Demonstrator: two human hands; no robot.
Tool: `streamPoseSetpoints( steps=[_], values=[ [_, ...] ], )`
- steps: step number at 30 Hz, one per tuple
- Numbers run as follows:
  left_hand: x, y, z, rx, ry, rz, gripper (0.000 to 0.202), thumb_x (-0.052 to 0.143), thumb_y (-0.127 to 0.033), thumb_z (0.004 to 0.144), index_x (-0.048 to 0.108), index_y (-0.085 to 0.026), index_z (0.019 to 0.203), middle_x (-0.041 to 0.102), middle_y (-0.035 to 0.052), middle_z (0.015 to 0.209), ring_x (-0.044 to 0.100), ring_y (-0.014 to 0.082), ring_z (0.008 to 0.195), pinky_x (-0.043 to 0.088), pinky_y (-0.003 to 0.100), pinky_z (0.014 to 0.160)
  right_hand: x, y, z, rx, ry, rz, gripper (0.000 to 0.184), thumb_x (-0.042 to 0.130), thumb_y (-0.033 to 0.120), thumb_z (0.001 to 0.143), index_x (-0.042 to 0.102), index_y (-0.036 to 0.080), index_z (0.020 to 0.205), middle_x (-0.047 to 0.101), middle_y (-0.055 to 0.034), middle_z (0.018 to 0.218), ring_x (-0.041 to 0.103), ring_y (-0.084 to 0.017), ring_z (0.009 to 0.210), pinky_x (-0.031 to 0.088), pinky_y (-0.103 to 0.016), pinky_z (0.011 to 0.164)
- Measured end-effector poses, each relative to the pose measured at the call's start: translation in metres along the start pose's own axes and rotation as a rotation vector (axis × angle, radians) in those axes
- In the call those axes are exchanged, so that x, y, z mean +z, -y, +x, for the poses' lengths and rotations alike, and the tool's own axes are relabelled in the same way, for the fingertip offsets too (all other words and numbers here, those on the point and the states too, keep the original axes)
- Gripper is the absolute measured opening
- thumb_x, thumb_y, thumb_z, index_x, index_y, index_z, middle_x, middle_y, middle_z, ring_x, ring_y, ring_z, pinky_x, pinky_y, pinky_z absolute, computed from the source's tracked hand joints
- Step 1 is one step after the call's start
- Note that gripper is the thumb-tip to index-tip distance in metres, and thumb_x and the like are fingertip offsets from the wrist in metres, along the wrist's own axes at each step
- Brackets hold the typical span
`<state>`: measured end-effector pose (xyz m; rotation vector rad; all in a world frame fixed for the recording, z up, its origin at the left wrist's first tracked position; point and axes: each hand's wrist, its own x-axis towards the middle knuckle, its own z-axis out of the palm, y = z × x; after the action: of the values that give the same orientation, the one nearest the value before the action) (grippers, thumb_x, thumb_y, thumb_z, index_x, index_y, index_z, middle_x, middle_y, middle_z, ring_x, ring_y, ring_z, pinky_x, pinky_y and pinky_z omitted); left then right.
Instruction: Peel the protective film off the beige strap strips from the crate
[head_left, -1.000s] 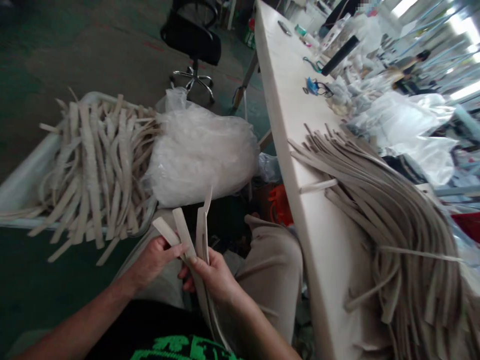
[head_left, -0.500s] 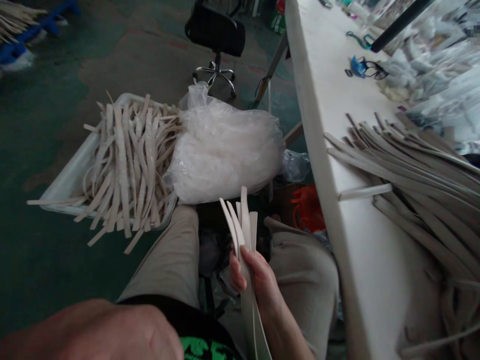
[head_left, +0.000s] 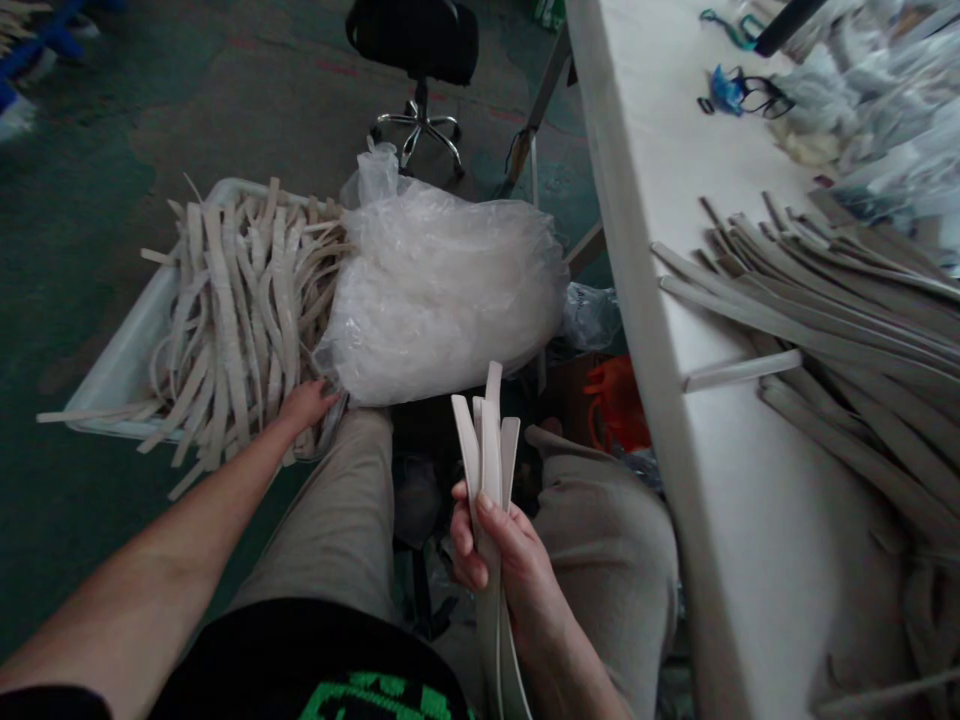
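Observation:
My right hand is closed around a small bundle of pale, flat strips, held upright above my lap. Their upper ends fan apart slightly, and their lower ends run down out of view. My left hand reaches out to the near right corner of a white tub, beside the lower corner of a clear plastic bag. Its fingertips are small and partly hidden there, so their grip is unclear. Beige strips heap in the tub and hang over its rim.
To the right runs a white table carrying a pile of grey-beige strips, glasses and crumpled plastic. An office chair stands beyond the bag. Something orange lies beside the table's edge.
My left hand has moved from close to the camera out to the tub's near right corner by the bag. My right hand still holds the strips, now more upright.

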<state>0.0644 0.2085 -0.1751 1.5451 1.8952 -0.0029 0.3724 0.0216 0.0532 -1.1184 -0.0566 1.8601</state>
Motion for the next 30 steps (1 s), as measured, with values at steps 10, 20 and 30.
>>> streamPoseSetpoints(
  steps=[10,20,30],
  values=[
    [-0.023,-0.021,-0.044,-0.080,0.018,-0.291,0.019,0.063,-0.038,0.075,0.057,-0.022,0.067,0.071,0.0074,0.071,0.070,0.0271,0.079,0.051,0.031,0.066,0.001,-0.003,0.003,-0.002,-0.023,-0.084,0.049,0.084,0.055,0.076,0.068,0.014,0.099,0.062,0.0026,0.062,0.039,-0.004,0.037,0.025,-0.018,0.038],
    [-0.047,-0.075,-0.236,-0.098,0.289,-1.159,0.036,0.088,-0.047,0.066,0.069,-0.018,0.076,0.065,0.0008,0.064,0.059,0.0153,0.062,0.052,0.024,0.063,0.008,-0.032,0.024,-0.021,-0.013,-0.417,0.047,0.077,0.057,0.076,0.060,0.016,0.089,0.078,-0.0071,0.084,0.038,-0.004,0.034,0.022,-0.021,0.034],
    [-0.035,-0.089,-0.287,0.051,0.530,-0.938,0.031,0.081,-0.051,0.073,0.075,-0.020,0.077,0.072,0.0066,0.072,0.059,0.0175,0.059,0.045,0.024,0.057,0.025,-0.042,0.038,-0.093,-0.037,-0.464,0.031,0.081,0.019,0.066,0.064,0.018,0.091,0.058,0.0098,0.057,0.037,-0.006,0.039,0.028,-0.021,0.037]
  ],
)
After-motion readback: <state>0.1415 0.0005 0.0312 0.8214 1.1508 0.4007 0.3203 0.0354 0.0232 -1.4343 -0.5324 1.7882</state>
